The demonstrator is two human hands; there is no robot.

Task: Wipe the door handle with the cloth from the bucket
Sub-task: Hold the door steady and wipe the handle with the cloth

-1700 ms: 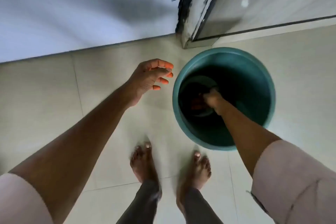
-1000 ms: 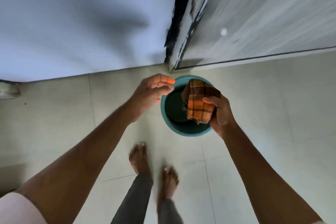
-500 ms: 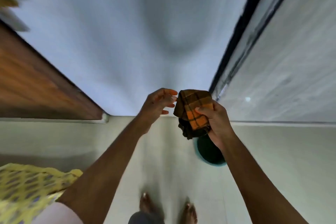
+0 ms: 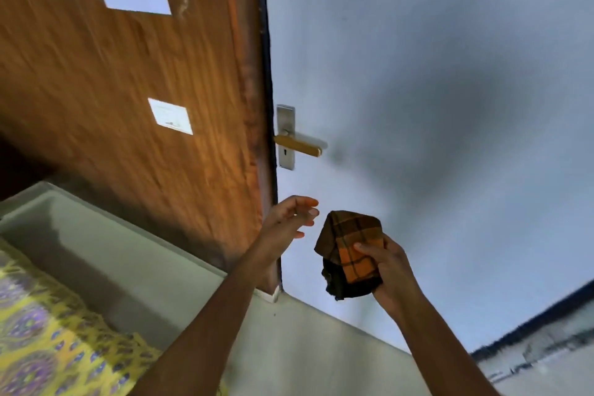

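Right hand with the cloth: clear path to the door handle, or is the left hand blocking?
Probably yes. The right hand grips the cloth below and right of the door handle. Only bare door surface lies between them. The left hand, open and empty, sits below the handle and left of that path.

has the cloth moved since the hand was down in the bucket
Yes. The cloth, gripped in the right hand, has gone up out of the bucket, now just below the door handle.

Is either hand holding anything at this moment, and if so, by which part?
The right hand grips the bunched orange-and-brown checked cloth at its lower right side, thumb across the front. The left hand is open and holds nothing.
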